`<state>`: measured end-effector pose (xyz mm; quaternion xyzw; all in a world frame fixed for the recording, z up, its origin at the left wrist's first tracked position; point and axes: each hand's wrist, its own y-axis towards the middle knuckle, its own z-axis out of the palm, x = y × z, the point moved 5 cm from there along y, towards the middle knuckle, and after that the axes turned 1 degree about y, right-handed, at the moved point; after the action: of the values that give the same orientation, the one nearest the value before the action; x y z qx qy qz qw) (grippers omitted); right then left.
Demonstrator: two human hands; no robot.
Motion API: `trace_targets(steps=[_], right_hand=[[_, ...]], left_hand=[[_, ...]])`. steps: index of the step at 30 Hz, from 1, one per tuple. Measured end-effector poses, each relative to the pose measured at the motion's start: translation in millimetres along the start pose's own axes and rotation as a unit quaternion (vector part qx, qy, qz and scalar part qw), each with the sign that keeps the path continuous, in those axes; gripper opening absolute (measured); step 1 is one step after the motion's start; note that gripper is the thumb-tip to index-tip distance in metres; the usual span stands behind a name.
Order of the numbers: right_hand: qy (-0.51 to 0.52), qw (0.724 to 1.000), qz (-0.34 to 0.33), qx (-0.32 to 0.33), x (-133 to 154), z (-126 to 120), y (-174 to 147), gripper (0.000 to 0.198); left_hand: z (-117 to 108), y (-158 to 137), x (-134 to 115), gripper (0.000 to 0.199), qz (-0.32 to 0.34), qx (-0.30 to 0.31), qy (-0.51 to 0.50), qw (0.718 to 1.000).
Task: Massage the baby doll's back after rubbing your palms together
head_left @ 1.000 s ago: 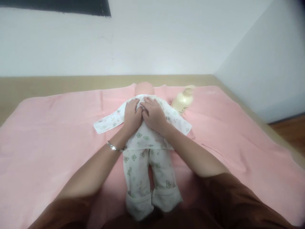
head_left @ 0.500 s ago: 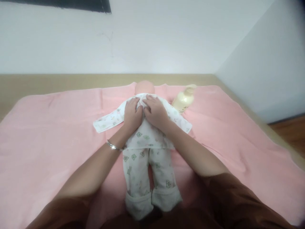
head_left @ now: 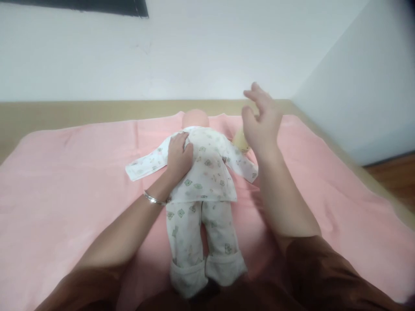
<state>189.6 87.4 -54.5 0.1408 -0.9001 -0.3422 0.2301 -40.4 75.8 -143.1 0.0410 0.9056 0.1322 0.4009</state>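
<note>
A baby doll (head_left: 207,164) in a white printed top and matching trousers lies face down, its bald head away from me and its trouser cuffs towards me. Flat on the left side of its upper back rests my left hand (head_left: 180,155), fingers stretched out. My right hand (head_left: 263,121) is raised off the doll, to the right, with thumb and fingers apart and nothing in it. Behind that hand stands or leans a pale yellow pump bottle (head_left: 239,140), mostly hidden by it.
Under the doll a pink blanket (head_left: 81,172) covers most of the tan surface (head_left: 48,113). A white wall (head_left: 194,56) rises behind it, with another wall at the right. A dark panel (head_left: 97,6) shows at the top left, and brown floor (head_left: 395,177) at the right.
My right hand has lifted off the doll's back and moved up and right, in front of the bottle. My left hand has stayed on the doll's back.
</note>
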Motion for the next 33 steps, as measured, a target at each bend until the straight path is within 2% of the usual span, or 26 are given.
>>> trace_targets(steps=[3,6,9,12,14,17,18,19,20,23,24,25,26,28,33], right_hand=[[-0.003,1.0,0.011,-0.018,-38,-8,6,0.052],[-0.001,1.0,0.013,-0.022,-59,-11,9,0.052],[0.008,1.0,0.021,-0.011,-60,-12,10,0.052],[0.018,0.999,0.041,0.003,-51,-10,11,0.051],[0.018,0.999,0.045,0.013,-45,-9,12,0.051],[0.02,0.998,0.052,0.026,-40,-8,14,0.051],[0.023,0.998,0.059,0.032,-39,-7,14,0.051],[0.026,0.997,0.065,0.038,-39,-7,14,0.051],[0.028,0.996,0.072,0.044,-38,-6,14,0.051],[0.037,0.993,0.086,0.067,-32,-3,14,0.049],[0.037,0.992,0.089,0.076,-30,-1,13,0.049],[0.035,0.992,0.09,0.085,-27,1,13,0.048],[0.031,0.991,0.088,0.093,-24,2,12,0.048],[0.014,0.991,0.081,0.104,-19,4,12,0.053],[-0.025,0.99,0.086,0.107,-16,5,11,0.065]], left_hand=[[-2,-2,-5,0.052,-0.004,0.006,0.027,1.0],[-6,-6,-25,0.058,0.004,0.013,0.022,1.0],[0,-7,-55,0.055,0.01,0.069,-0.064,0.995],[18,5,-90,0.051,0.035,0.143,-0.161,0.976],[31,18,-109,0.054,0.039,0.183,-0.207,0.96],[47,39,-127,0.06,-0.037,0.204,-0.297,0.932],[49,43,-131,0.059,-0.076,0.206,-0.355,0.908],[52,44,-136,0.058,-0.117,0.211,-0.429,0.871],[53,44,-141,0.057,-0.158,0.221,-0.509,0.817],[54,37,-156,0.059,-0.255,0.252,-0.693,0.625],[54,34,-159,0.059,-0.279,0.254,-0.725,0.577],[53,32,-160,0.059,-0.3,0.252,-0.744,0.542],[53,31,-160,0.059,-0.314,0.249,-0.755,0.52],[54,30,-159,0.058,-0.325,0.244,-0.762,0.504],[53,28,-155,0.06,-0.311,0.255,-0.753,0.521]])
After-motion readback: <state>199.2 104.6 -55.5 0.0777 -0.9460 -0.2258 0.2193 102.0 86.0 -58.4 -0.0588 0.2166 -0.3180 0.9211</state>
